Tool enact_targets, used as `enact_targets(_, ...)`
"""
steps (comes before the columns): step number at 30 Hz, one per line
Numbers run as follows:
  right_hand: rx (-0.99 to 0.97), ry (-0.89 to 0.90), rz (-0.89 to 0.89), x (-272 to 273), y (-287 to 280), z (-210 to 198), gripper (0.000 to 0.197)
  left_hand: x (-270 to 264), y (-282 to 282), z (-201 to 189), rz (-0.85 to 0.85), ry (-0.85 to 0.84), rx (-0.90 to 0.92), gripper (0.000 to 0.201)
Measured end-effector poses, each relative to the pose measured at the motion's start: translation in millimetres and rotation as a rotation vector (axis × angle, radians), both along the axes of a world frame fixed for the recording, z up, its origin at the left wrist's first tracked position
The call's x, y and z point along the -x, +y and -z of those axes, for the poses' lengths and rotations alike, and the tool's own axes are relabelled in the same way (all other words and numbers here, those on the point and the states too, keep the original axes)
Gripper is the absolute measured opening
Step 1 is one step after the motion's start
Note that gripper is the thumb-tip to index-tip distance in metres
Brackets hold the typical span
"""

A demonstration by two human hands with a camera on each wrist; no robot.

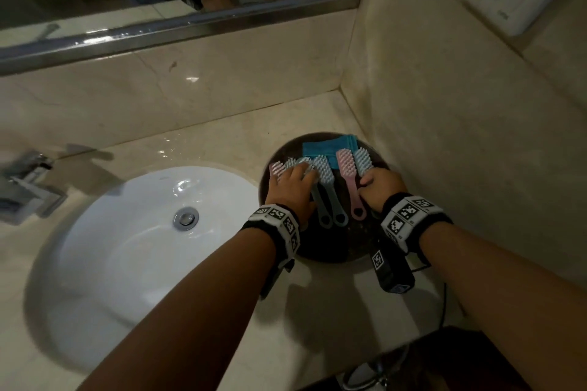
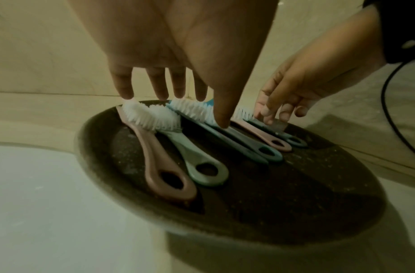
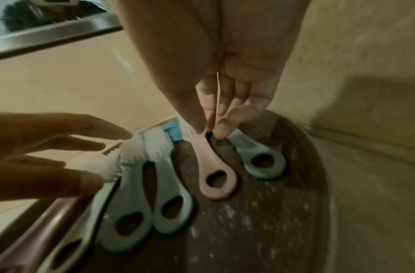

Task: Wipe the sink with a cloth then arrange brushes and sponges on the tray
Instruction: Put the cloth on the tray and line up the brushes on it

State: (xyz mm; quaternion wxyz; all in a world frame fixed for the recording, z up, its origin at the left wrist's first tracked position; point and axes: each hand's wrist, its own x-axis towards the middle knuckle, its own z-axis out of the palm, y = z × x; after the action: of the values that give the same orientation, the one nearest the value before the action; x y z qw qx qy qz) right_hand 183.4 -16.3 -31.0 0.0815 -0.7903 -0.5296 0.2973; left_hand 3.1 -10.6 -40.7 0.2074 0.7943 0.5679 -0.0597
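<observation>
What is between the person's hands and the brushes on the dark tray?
Nothing visible. The left hand has straight fingers resting on the brush bristles, and the right hand touches the pink brush. All lie on the tray.

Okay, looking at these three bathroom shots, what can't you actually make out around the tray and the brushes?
- Head view: the left hand covers the heads of the leftmost brushes.
- Head view: the blue cloth is partly hidden behind brush heads; no sponges can be made out.
- Right wrist view: the leftmost handles are cut off by the frame edge.
- Left wrist view: the right hand hides what its fingertips touch on the tray.
</observation>
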Motion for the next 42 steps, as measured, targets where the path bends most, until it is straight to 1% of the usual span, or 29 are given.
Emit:
enact_targets(4,0.018,-0.044,-0.120,13,2,-24,0.027,15,-5,-20,-0.045,-0.045,0.001,0.069)
enact_targets(7,-0.006,-0.073,-0.240,34,7,-44,0.028,38,-13,-40,-0.115,-0.077,-0.009,0.067)
enact_targets(11,-0.021,-0.082,-0.382,81,8,-76,0.025,79,-34,-65,-0.223,-0.120,-0.051,0.062)
enact_targets(15,-0.045,-0.072,-0.487,133,3,-92,0.011,125,-62,-78,-0.354,-0.069,-0.089,0.059)
enact_targets(17,-0.042,-0.076,-0.561,158,-1,-95,0.014,151,-80,-82,-0.421,-0.038,-0.095,0.058)
enact_targets(20,-0.049,-0.120,-0.718,200,-9,-101,0.027,194,-112,-88,-0.531,0.002,-0.098,0.057)
enact_targets(22,-0.061,-0.115,-0.810,229,-17,-104,0.036,225,-136,-91,-0.606,0.031,-0.103,0.056)
enact_targets(27,-0.059,-0.097,-0.950,301,-51,-103,0.041,298,-187,-92,-0.754,0.061,-0.094,0.057)
enact_targets(31,-0.007,-0.098,-1.010,357,-76,-96,0.042,351,-220,-86,-0.811,0.048,-0.073,0.058)
enact_targets(38,0.106,-0.068,-1.028,455,-138,-67,0.040,443,-282,-55,-0.807,0.016,0.039,0.051)
enact_targets(42,0.170,-0.009,-1.026,504,-177,-46,0.036,483,-313,-38,-0.776,-0.001,0.126,0.055)
